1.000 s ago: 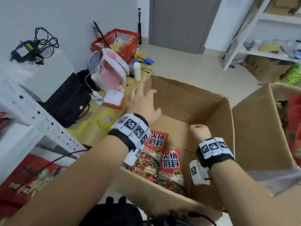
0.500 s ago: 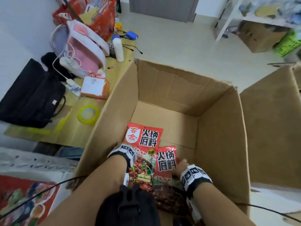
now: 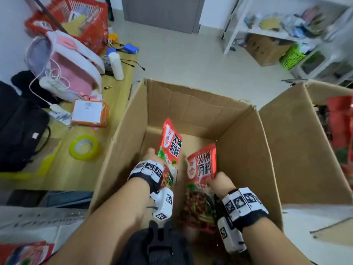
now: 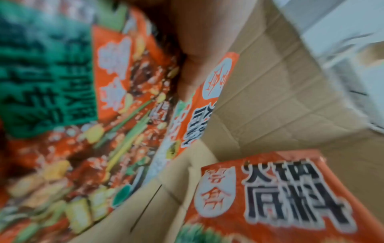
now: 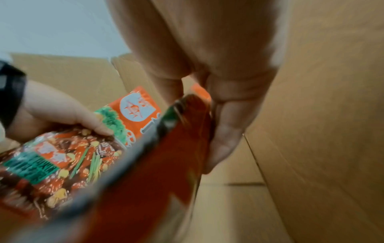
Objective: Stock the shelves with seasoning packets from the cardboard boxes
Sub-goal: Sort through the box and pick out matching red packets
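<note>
Both hands are down inside an open cardboard box (image 3: 238,134). My left hand (image 3: 152,156) grips a red seasoning packet (image 3: 170,142) by its lower part and tilts it upright off the box floor. The same packet (image 4: 116,92) fills the left wrist view. My right hand (image 3: 219,181) pinches a second red packet (image 3: 202,166) at its right edge, thumb on the front, fingers (image 5: 226,131) behind it. That packet (image 5: 158,164) also stands raised. In the right wrist view my left hand's fingers (image 5: 91,123) press on the first packet (image 5: 133,111).
A second cardboard box (image 3: 309,142) with red packets stands to the right. On the low wooden board at left lie a yellow tape roll (image 3: 84,148), an orange box (image 3: 89,113), a black bag (image 3: 21,129) and a red basket (image 3: 76,20). White shelving (image 3: 286,33) stands far right.
My hands went down into the box and each took hold of a packet. Both packets, flat on the box floor before, are now lifted and tilted upright.
</note>
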